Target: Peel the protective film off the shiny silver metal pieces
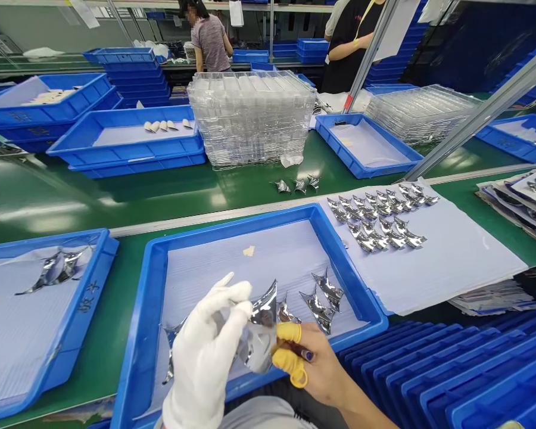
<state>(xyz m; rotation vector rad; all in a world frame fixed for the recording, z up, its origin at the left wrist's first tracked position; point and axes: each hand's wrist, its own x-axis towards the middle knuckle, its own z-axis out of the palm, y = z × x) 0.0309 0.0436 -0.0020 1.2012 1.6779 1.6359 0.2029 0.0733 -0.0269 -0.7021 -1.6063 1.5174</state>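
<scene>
My left hand, in a white glove, pinches a shiny chrome curved piece above a blue tray. My right hand wears yellow finger cots on its thumb and a finger. Its fingers are closed on a dark pen with a blue end, right at the edge of the chrome piece; whether the fingertips also grip the piece I cannot tell. Several similar chrome pieces lie on the tray's lined floor, some partly hidden by my hands. A scrap of yellowish paper lies there too.
A white sheet to the right bears rows of chrome pieces. Stacked blue trays fill the lower right. Another tray stands left. Behind are clear plastic trays, three loose pieces and two people.
</scene>
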